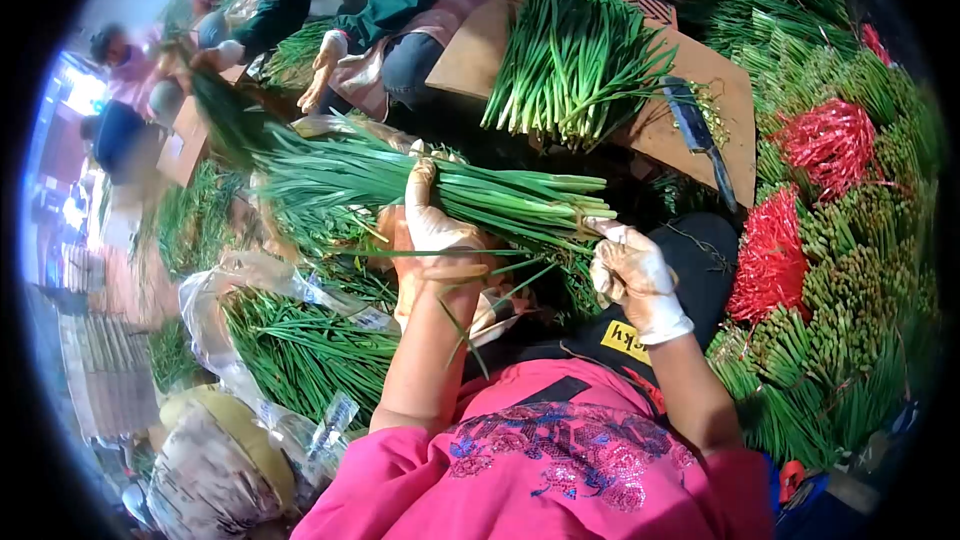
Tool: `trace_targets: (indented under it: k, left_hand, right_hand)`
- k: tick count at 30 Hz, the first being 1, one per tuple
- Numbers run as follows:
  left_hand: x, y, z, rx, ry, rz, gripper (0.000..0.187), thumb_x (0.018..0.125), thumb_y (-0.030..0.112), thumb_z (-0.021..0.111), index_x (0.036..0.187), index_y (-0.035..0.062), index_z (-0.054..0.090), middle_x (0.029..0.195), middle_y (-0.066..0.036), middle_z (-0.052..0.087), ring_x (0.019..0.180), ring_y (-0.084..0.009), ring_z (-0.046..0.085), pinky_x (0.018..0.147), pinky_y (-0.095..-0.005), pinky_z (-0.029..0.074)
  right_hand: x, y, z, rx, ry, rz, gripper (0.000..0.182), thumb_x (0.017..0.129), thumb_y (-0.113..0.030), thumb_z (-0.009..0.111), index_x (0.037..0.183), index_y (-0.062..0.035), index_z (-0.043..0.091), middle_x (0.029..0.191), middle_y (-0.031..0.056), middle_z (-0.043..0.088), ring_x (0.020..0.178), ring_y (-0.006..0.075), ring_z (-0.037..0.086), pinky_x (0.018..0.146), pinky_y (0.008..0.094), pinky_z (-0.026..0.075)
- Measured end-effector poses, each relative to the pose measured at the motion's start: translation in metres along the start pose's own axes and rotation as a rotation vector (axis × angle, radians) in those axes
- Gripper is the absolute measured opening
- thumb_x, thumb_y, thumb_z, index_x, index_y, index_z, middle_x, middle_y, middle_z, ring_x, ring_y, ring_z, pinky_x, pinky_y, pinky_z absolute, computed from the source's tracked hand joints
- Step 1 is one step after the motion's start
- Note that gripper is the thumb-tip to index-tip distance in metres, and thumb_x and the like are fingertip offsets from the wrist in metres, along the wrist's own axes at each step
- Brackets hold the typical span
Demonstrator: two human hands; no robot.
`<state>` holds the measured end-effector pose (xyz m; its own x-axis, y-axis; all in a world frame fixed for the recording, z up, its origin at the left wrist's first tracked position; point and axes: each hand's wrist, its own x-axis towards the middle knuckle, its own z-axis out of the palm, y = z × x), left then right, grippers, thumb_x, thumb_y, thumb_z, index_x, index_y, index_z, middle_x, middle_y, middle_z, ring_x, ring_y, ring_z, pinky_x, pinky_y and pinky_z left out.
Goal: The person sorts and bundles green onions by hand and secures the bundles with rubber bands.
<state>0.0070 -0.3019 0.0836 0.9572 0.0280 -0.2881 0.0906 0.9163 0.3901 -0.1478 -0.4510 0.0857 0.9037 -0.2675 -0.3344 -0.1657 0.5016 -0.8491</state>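
Observation:
My left hand [437,220], in a pale glove, is wrapped round the middle of a bunch of long green stalks [490,185]. The bunch lies nearly level, its leafy ends to the left and its pale root ends to the right. My right hand [630,265], also gloved, is closed at the root ends, its fingers pinched together; what they hold there is too small to name. Some loose green blades hang below my left hand.
Ahead, a pile of stalks [575,65] and a knife [698,130] lie on cardboard [735,90]. Red ties [770,255] rest on stacked bundles [860,270] at right. A plastic bag of greens [310,350] is at left. A co-worker in green sleeves [395,0] sits opposite.

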Motion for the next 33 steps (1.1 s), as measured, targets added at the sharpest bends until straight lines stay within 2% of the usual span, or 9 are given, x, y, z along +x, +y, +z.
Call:
trace_targets:
  k: [4, 6, 11, 14, 16, 20, 28, 31, 33]
  left_hand:
    - [-0.021, -0.007, 0.004, 0.078, -0.061, -0.086, 0.032, 0.084, 0.007, 0.057, 0.116, 0.0103, 0.052, 0.088, -0.005, 0.059, 0.083, -0.0173, 0.057, 0.080, -0.0319, 0.049]
    - [-0.012, -0.006, 0.000, 0.063, -0.053, -0.072, 0.019, 0.081, 0.011, 0.061, 0.098, 0.0024, 0.060, 0.090, -0.008, 0.062, 0.082, -0.0220, 0.058, 0.080, -0.0357, 0.050]
    - [0.031, 0.026, -0.015, -0.045, 0.159, -0.075, 0.021, 0.081, 0.021, 0.060, 0.098, 0.0085, 0.061, 0.097, -0.009, 0.063, 0.087, -0.0267, 0.060, 0.083, -0.0439, 0.048]
    - [0.049, 0.033, -0.037, -0.051, 0.184, -0.040, 0.022, 0.081, 0.023, 0.059, 0.096, 0.0078, 0.062, 0.095, -0.009, 0.063, 0.087, -0.0280, 0.060, 0.084, -0.0464, 0.048]
    - [0.031, 0.030, -0.023, -0.021, 0.154, -0.096, 0.022, 0.080, 0.024, 0.059, 0.096, 0.0083, 0.062, 0.093, -0.006, 0.063, 0.086, -0.0258, 0.059, 0.082, -0.0466, 0.048]
    - [0.032, 0.013, -0.030, -0.059, 0.096, -0.126, 0.025, 0.075, 0.017, 0.065, 0.098, 0.0071, 0.063, 0.094, -0.008, 0.063, 0.088, -0.0258, 0.059, 0.084, -0.0436, 0.048]
    - [0.074, 0.070, -0.050, -0.127, 0.226, 0.002, 0.034, 0.078, 0.027, 0.059, 0.105, 0.0082, 0.060, 0.115, -0.014, 0.058, 0.103, -0.0360, 0.054, 0.092, -0.0579, 0.040]
    - [0.074, 0.079, -0.071, -0.141, 0.037, -0.046, 0.033, 0.080, 0.026, 0.059, 0.107, 0.0081, 0.060, 0.111, -0.011, 0.060, 0.103, -0.0346, 0.054, 0.092, -0.0555, 0.043]
    - [0.064, 0.068, -0.063, -0.102, 0.018, -0.046, 0.036, 0.081, 0.026, 0.059, 0.112, 0.0066, 0.059, 0.109, -0.009, 0.061, 0.102, -0.0319, 0.055, 0.091, -0.0524, 0.045]
  right_hand:
    - [0.005, 0.019, 0.019, 0.322, -0.054, 0.154, 0.019, 0.087, -0.026, 0.062, 0.081, -0.0080, 0.058, 0.063, 0.0000, 0.053, 0.050, 0.0062, 0.045, 0.042, 0.0182, 0.030]
    - [-0.008, 0.011, 0.030, 0.271, -0.044, 0.119, 0.025, 0.088, -0.031, 0.060, 0.083, -0.0061, 0.059, 0.062, 0.0002, 0.053, 0.050, 0.0066, 0.045, 0.043, 0.0188, 0.031]
    - [-0.053, -0.025, -0.007, 0.324, -0.809, 0.054, 0.025, 0.090, -0.021, 0.056, 0.090, 0.0031, 0.062, 0.083, 0.0196, 0.065, 0.060, 0.0195, 0.061, 0.062, 0.0343, 0.050]
    - [-0.029, -0.004, -0.034, 0.046, -0.531, -0.170, 0.021, 0.089, -0.011, 0.056, 0.103, 0.0025, 0.062, 0.093, 0.0141, 0.065, 0.079, 0.0205, 0.063, 0.079, 0.0356, 0.050]
    - [-0.003, 0.018, -0.021, -0.113, -0.108, -0.184, 0.031, 0.087, -0.028, 0.061, 0.102, -0.0006, 0.061, 0.093, 0.0092, 0.065, 0.080, 0.0148, 0.062, 0.068, 0.0268, 0.049]
    - [0.031, 0.049, 0.005, -0.049, -0.255, 0.193, 0.027, 0.092, -0.029, 0.055, 0.096, -0.0027, 0.059, 0.079, 0.0039, 0.062, 0.073, 0.0095, 0.058, 0.062, 0.0218, 0.046]
    - [-0.035, -0.008, -0.020, 0.012, -0.861, 0.242, 0.028, 0.091, -0.025, 0.053, 0.081, -0.0004, 0.064, 0.078, 0.0128, 0.067, 0.052, 0.0105, 0.053, 0.050, 0.0235, 0.042]
    - [-0.027, -0.008, -0.024, -0.689, -0.294, -0.230, 0.020, 0.086, -0.015, 0.055, 0.079, 0.0000, 0.068, 0.077, 0.0122, 0.067, 0.061, 0.0171, 0.059, 0.061, 0.0276, 0.049]
    - [-0.006, 0.000, -0.034, -0.843, -0.161, -0.286, 0.024, 0.086, -0.010, 0.053, 0.105, -0.0004, 0.064, 0.106, 0.0123, 0.063, 0.086, 0.0148, 0.060, 0.076, 0.0255, 0.047]
